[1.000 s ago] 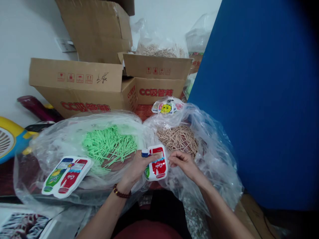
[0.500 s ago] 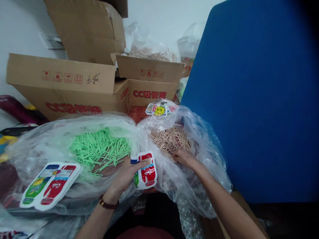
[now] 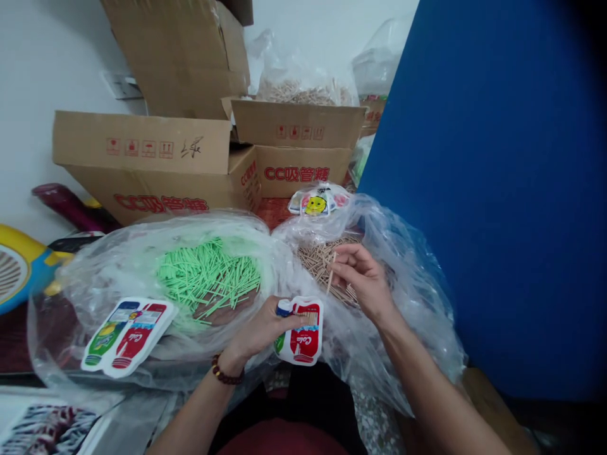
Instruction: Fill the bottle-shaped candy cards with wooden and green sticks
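Observation:
My left hand [image 3: 265, 328] grips a bottle-shaped printed packet [image 3: 303, 344] with a red Cola design, thumb across its front, where thin tan sticks show near the thumb. My right hand [image 3: 363, 275] pinches thin tan sticks [image 3: 331, 278] between thumb and fingers; how many I cannot tell. Just behind it lies a heap of the same tan sticks [image 3: 317, 258] in an open clear plastic bag [image 3: 412, 278]. Left of that, bright green sticks [image 3: 208, 272] are piled in another clear bag [image 3: 118, 246]. On this bag's near edge rests a stack of similar bottle-shaped packets [image 3: 128, 338].
Cardboard boxes [image 3: 142, 183] with red print stand along the back. Beside the right bag rises a large blue panel [image 3: 484, 189]. Several smiley-printed packets [image 3: 315, 203] lie behind the tan sticks. A yellow and blue fan-like object [image 3: 19, 265] sits at far left.
My right hand has lifted out of the tan heap with tan sticks pinched in its fingers. The left hand still holds its packet. The whole view has shifted somewhat.

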`<state>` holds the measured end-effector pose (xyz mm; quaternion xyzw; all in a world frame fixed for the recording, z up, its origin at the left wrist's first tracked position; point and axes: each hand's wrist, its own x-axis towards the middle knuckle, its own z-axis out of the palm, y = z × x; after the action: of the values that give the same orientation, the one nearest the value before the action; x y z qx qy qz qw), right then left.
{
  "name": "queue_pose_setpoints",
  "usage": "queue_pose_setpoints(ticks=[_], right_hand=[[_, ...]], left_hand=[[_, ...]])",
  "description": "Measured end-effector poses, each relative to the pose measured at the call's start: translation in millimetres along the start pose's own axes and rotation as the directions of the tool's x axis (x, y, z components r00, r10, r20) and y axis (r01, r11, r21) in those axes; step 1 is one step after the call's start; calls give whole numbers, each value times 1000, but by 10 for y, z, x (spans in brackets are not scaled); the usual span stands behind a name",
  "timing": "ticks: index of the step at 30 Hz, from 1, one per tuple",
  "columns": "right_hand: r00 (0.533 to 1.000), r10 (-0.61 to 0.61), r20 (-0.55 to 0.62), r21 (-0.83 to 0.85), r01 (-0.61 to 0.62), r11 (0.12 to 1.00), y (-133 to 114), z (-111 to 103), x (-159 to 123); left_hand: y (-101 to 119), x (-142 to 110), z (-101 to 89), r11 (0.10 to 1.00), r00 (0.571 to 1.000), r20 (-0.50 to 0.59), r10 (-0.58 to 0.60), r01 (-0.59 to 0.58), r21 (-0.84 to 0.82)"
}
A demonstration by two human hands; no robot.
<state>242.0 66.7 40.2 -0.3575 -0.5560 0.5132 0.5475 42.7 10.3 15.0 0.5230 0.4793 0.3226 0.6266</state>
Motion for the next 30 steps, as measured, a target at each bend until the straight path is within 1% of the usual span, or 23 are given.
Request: queue_pose_setpoints(ticks=[3, 6, 8, 12, 13, 17, 18, 21, 23, 27, 30], right_hand=[[1000, -7, -13, 51, 8, 999, 5, 148, -12], [1000, 7, -11, 52, -6, 999, 79, 179, -10], [1000, 23, 17, 51, -24, 998, 122, 176, -15], [989, 89, 116, 40, -94, 995, 182, 171, -58], [988, 95, 119, 37, -100, 994, 196, 172, -73], [996, 63, 56, 48, -65, 997, 243, 182, -117], [997, 61, 55, 49, -64, 997, 249, 183, -123], [990, 92, 106, 42, -97, 994, 256, 168, -131], [987, 109, 120, 21, -113, 993, 260, 139, -130], [993, 73, 94, -37, -69, 997, 297, 67, -118], [991, 65, 120, -92, -54, 994, 334, 58, -130]], left_hand=[[24, -4, 4, 1000, 999, 43, 5, -5, -8], [23, 3, -2, 999, 999, 49, 15, -13, -32], [4, 14, -7, 998, 999, 46, 16, -13, -64], [-44, 39, -4, 991, 999, 40, 18, -12, -136], [-51, 44, -1, 989, 999, 41, 19, -12, -149], [-66, 62, 9, 985, 999, 35, 16, -10, -172], [-71, 66, 10, 985, 999, 32, 10, -5, -174], [-96, 77, 9, 985, 999, 35, -9, 14, -169], [-114, 82, 7, 985, 999, 35, -10, 16, -173], [-138, 92, 3, 985, 999, 35, -24, 29, -172], [-141, 100, 0, 986, 999, 43, -34, 41, -161]])
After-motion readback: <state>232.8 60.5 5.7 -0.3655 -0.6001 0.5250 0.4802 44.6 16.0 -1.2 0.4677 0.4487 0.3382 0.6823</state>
